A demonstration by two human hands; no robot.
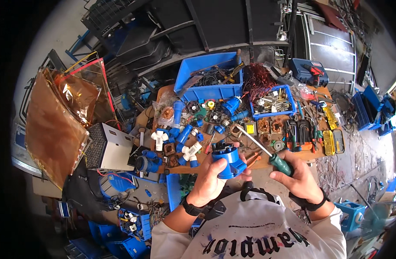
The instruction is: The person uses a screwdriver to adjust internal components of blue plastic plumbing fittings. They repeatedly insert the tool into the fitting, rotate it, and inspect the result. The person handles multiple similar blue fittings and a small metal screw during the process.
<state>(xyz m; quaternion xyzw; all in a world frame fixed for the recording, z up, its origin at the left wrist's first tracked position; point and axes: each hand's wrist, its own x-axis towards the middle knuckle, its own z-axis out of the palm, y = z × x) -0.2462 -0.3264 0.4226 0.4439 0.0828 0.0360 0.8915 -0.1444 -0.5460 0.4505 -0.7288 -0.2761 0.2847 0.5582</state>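
Note:
My left hand (210,181) grips a blue cylindrical plastic housing (228,166), held upright with dark terminals showing in its open top. My right hand (300,180) is closed on the green handle of a screwdriver (282,165), its long metal shaft angled up and to the left, with the tip above the housing and apart from it. Orange-handled pliers (252,159) lie on the wooden bench (310,155) just beyond the housing. White-and-blue splitters (190,151) and other blue plug parts (184,133) lie loose to the left of my left hand.
A blue crate of tools and cables (208,90), a blue tray of metal pieces (271,110), a drill on a case (315,74) and yellow bit sets (328,142) crowd the bench. A white metal box (111,149) and brown panels (53,129) stand at left.

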